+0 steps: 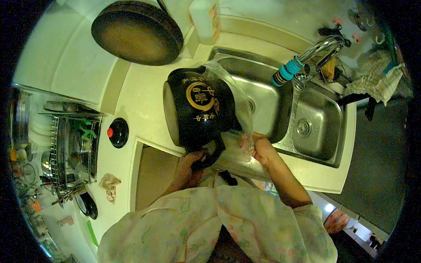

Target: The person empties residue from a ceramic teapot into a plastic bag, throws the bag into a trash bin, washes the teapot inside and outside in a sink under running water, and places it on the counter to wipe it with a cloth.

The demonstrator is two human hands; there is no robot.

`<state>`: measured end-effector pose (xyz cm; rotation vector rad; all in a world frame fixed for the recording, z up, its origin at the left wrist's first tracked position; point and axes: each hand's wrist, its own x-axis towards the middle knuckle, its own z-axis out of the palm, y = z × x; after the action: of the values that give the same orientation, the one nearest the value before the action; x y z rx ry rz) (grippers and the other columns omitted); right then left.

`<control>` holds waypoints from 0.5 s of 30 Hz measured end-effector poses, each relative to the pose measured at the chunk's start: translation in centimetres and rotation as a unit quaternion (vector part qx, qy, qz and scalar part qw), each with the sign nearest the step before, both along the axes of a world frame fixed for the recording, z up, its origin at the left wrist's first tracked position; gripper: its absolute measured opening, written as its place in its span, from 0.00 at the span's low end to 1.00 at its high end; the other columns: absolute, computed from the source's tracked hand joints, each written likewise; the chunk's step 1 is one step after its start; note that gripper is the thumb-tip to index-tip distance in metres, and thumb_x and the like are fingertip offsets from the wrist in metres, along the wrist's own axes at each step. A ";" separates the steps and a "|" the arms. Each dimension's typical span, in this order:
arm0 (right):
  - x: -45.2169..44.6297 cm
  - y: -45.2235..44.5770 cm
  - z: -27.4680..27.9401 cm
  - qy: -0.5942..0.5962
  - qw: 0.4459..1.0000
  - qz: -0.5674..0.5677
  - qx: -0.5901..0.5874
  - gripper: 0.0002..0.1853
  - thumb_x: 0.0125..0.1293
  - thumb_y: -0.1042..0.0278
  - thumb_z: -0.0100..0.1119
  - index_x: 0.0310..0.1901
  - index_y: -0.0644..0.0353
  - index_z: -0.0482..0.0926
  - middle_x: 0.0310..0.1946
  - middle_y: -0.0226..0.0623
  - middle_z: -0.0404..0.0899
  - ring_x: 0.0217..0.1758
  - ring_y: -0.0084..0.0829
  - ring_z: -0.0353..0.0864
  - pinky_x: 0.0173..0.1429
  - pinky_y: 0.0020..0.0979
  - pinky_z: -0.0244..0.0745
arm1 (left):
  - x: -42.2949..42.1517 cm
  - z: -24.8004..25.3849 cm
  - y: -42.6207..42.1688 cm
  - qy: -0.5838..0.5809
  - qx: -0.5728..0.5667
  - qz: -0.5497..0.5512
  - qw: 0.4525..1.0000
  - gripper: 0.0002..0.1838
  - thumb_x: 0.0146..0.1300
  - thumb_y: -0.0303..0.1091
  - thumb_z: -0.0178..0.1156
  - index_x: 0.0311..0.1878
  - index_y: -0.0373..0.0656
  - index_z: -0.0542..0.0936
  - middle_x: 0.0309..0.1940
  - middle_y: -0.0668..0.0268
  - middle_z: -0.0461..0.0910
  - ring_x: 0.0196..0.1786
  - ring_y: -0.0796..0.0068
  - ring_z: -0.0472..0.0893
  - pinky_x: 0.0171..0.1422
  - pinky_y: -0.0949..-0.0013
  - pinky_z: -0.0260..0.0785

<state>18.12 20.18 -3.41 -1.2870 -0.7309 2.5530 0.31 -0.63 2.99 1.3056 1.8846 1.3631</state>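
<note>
A black pot with gold characters lies tipped on its side above the counter, beside the large sink basin. My left hand is closed round the pot's black handle at its lower edge. A clear plastic bag runs along the pot's right side and down to my right hand, whose fingers are closed on it. A black lid with a red knob rests on the counter to the left of the pot.
A steel double sink with a faucet is at the right. A large round pan stands at the top. A dish rack and a crumpled cloth are at the left. A plastic bottle stands near the wall.
</note>
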 end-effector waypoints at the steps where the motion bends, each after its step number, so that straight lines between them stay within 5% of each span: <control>1: -0.1 0.0 1.8 -0.024 0.999 -0.020 -0.010 0.12 0.68 0.77 0.44 0.46 0.69 0.78 0.32 0.41 0.82 0.30 0.30 0.81 0.31 0.26 0.75 | 0.1 -0.3 0.0 -0.230 -0.012 0.063 0.971 0.16 0.53 0.30 0.59 0.45 0.33 0.78 0.44 0.55 0.80 0.47 0.61 0.79 0.59 0.60 0.69; 2: 1.2 0.8 0.0 -0.064 0.952 0.168 0.249 0.11 0.65 0.80 0.47 0.45 0.69 0.79 0.30 0.39 0.81 0.30 0.29 0.80 0.30 0.27 0.76 | 0.2 -0.8 0.0 -0.445 -0.026 0.123 0.886 0.16 0.53 0.31 0.59 0.45 0.33 0.78 0.44 0.55 0.80 0.47 0.60 0.79 0.59 0.60 0.69; 3: 2.2 1.4 -0.9 -0.060 0.936 0.177 0.298 0.11 0.65 0.80 0.48 0.44 0.68 0.79 0.30 0.38 0.81 0.29 0.28 0.80 0.28 0.26 0.75 | 0.1 -1.3 0.0 -0.634 -0.038 0.178 0.751 0.17 0.53 0.31 0.60 0.46 0.33 0.78 0.45 0.55 0.80 0.47 0.60 0.79 0.59 0.60 0.69; 4: 3.0 1.9 -1.6 -0.057 0.918 0.185 0.347 0.11 0.64 0.80 0.49 0.44 0.68 0.79 0.29 0.38 0.81 0.28 0.27 0.80 0.27 0.26 0.74 | -0.3 -1.7 -0.3 -0.643 -0.029 0.163 0.748 0.18 0.53 0.31 0.60 0.47 0.33 0.77 0.44 0.55 0.80 0.47 0.60 0.79 0.59 0.60 0.69; 6: 3.5 3.2 -2.3 -0.147 0.937 0.167 0.270 0.12 0.64 0.79 0.51 0.47 0.66 0.79 0.29 0.36 0.81 0.24 0.23 0.78 0.24 0.23 0.72 | -1.1 -1.7 -0.8 -0.660 -0.003 0.142 0.737 0.20 0.53 0.31 0.60 0.48 0.33 0.74 0.41 0.55 0.80 0.45 0.61 0.79 0.60 0.60 0.68; 9: 3.0 2.5 0.3 -0.120 0.984 0.014 0.129 0.14 0.64 0.78 0.51 0.50 0.66 0.78 0.29 0.35 0.80 0.22 0.23 0.76 0.23 0.23 0.71 | -1.7 -0.1 -0.8 -0.690 0.060 0.143 0.707 0.21 0.53 0.30 0.59 0.50 0.33 0.71 0.35 0.57 0.79 0.43 0.62 0.78 0.61 0.59 0.67; 10: 2.7 2.7 3.3 -0.182 0.964 0.106 0.159 0.13 0.66 0.75 0.51 0.51 0.67 0.77 0.33 0.37 0.82 0.24 0.26 0.78 0.26 0.26 0.73 | -1.9 0.4 -0.8 -0.692 0.058 0.142 0.705 0.19 0.53 0.30 0.59 0.48 0.34 0.71 0.33 0.60 0.77 0.40 0.64 0.77 0.59 0.60 0.67; 13: 2.7 2.7 0.9 -0.230 0.913 0.151 0.301 0.12 0.67 0.70 0.52 0.47 0.66 0.79 0.32 0.42 0.83 0.26 0.30 0.79 0.28 0.31 0.74 | -2.9 0.3 -1.3 -0.680 0.036 0.128 0.721 0.14 0.54 0.29 0.58 0.43 0.39 0.70 0.25 0.67 0.72 0.31 0.70 0.73 0.52 0.63 0.66; 15: 3.1 3.3 0.8 -0.272 0.779 0.247 0.507 0.11 0.67 0.66 0.54 0.44 0.62 0.81 0.31 0.46 0.83 0.28 0.36 0.81 0.31 0.35 0.76 | -3.7 -1.4 -2.0 -0.646 -0.002 0.113 0.755 0.11 0.54 0.29 0.58 0.39 0.43 0.70 0.21 0.71 0.68 0.26 0.74 0.69 0.48 0.66 0.65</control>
<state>21.22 23.53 -2.63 -1.4425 -2.3728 1.4060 -3.34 -2.65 1.62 -0.0939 0.9909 1.6641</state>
